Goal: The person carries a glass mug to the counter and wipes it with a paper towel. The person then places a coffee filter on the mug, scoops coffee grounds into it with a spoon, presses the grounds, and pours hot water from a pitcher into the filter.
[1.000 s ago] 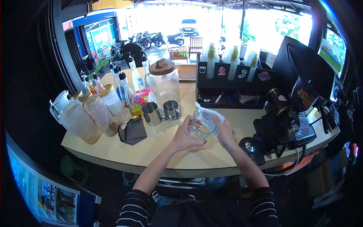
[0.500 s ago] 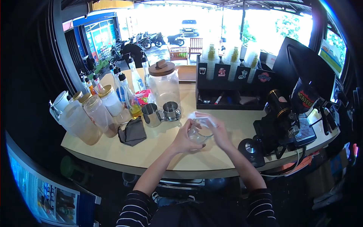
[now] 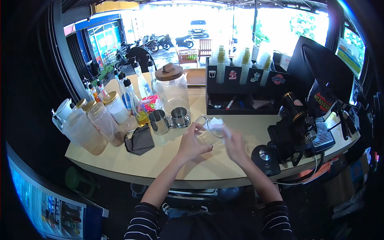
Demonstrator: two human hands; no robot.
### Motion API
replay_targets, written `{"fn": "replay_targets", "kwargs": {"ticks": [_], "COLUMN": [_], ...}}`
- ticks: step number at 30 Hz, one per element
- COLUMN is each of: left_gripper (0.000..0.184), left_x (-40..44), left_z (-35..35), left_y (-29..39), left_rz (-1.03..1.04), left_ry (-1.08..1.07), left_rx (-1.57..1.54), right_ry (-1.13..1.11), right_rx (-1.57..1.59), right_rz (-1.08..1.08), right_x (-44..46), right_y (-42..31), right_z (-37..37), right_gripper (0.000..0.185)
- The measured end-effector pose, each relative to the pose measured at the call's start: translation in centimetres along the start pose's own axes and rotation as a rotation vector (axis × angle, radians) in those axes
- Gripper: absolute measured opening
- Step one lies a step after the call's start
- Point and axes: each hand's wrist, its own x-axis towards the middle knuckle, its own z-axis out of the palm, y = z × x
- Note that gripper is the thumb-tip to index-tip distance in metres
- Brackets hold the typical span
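Note:
My left hand [image 3: 190, 145] is wrapped round a clear glass mug [image 3: 205, 138], which is tilted above the counter with its handle toward the far side. In my right hand [image 3: 236, 148], slightly smeared by motion, a white tissue [image 3: 216, 125] is pinched against the mug's rim. Whether the tissue reaches inside the glass is hard to tell. Just beyond my left hand stand two metal cups, a taller steel pitcher [image 3: 159, 123] and a smaller steel cup [image 3: 181, 118]. A dark grey cloth [image 3: 139, 140] lies to their left.
Plastic pitchers [image 3: 85, 132], lidded jars [image 3: 117, 107] and pump bottles crowd the counter's left. A large wooden-lidded jar [image 3: 173, 90] stands behind the metal cups. At the back right is a black organizer [image 3: 244, 103] with stacked cups; an espresso machine [image 3: 294, 132] and a small scale [image 3: 265, 160] occupy the right.
My right hand has drawn back slightly to the right and lower, with the tissue now at the rim. The mug has turned in my left hand, so its handle shows at the far side.

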Motion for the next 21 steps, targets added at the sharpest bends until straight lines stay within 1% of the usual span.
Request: {"fn": "replay_targets", "kwargs": {"ticks": [1,2,3,4,5,7,8,10,11,13,14,15,16,17,19,21], "left_gripper": [0.064,0.064,0.064,0.064,0.064,0.065,0.065,0.066,0.066,0.066,0.066,0.066,0.065,0.065,0.066,0.066], "left_x": [-0.3,-0.3,-0.1,0.1,0.2,0.0,-0.2,-0.1,0.0,0.1,0.2,0.3,0.4,0.4,0.4,0.6], "left_z": [-0.1,0.0,0.1,0.1,0.1,-0.2,-0.2,0.0,0.1,0.4,0.5,0.4,0.4,0.4,0.2,0.3], "left_y": [0.2,-0.2,-0.4,-0.6,-0.6,0.0,-0.1,-0.3,-0.7,-2.2,-3.0,-3.5,-3.9,-4.3,-4.5,-5.1], "left_rz": [-0.001,-0.006,0.064,0.137,0.138,0.160,0.158,0.076,0.080,-0.024,-0.023,-0.009,0.006,0.011,-0.048,-0.036], "left_ry": [0.030,0.033,0.072,0.108,0.105,0.091,0.092,0.055,0.058,0.141,0.139,0.196,0.252,0.249,0.296,0.307], "left_rx": [0.067,0.068,0.142,0.216,0.215,0.376,0.378,0.301,0.301,0.109,0.109,0.041,-0.028,-0.028,-0.082,-0.047], "right_ry": [-0.005,0.023,0.053,0.047,0.049,-0.172,-0.175,-0.070,-0.070,0.202,0.152,0.156,0.112,0.065,0.079,0.069], "right_rx": [0.002,-0.004,-0.011,-0.275,-0.277,-0.090,-0.088,0.237,0.234,0.699,0.823,0.824,0.980,1.135,1.132,1.171], "right_rz": [0.002,-0.087,-0.176,-0.453,-0.451,0.108,0.107,0.074,0.069,0.289,0.315,0.313,0.315,0.314,0.337,0.342], "right_x": [0.0,0.1,0.1,0.2,0.1,0.0,0.2,1.2,1.4,1.6,2.1,2.2,2.1,2.1,2.1,2.1], "right_y": [0.5,1.3,1.5,1.4,1.0,-0.5,0.0,0.9,1.0,-0.2,1.0,0.8,0.3,-0.1,0.0,0.1], "right_z": [0.1,0.4,0.6,1.0,0.7,-0.2,-0.1,-0.1,-0.4,-0.8,-1.7,-2.1,-2.6,-2.8,-2.8,-2.8], "right_gripper": [0.028,0.026,0.024,0.025,0.025,0.030,0.030,0.037,0.037,0.038,0.041,0.041,0.041,0.041,0.043,0.042]}}
